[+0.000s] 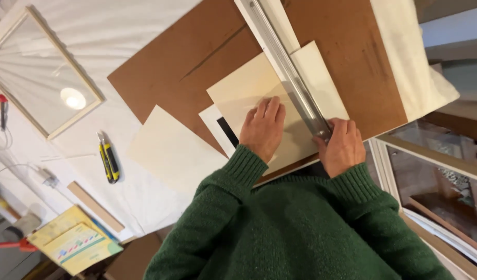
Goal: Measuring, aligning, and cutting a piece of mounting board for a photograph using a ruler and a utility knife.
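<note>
My left hand [263,128] lies flat, fingers together, pressing on a cream sheet of card [243,88] on a brown board [186,67]. My right hand [342,145] grips the near end of a long metal straightedge [288,67] that runs diagonally across the cream sheet. A narrower cream strip [319,78] lies on the far side of the straightedge. Under the sheet a white piece with a black patch [225,129] sticks out. Green sweater sleeves cover both my arms.
A yellow and black utility knife [109,158] lies on the white cloth to the left, beside another cream sheet [171,150]. A glazed wooden frame [41,72] rests at far left. A wooden strip [96,206] and coloured papers [75,243] sit lower left. Framed glass [435,176] stands at right.
</note>
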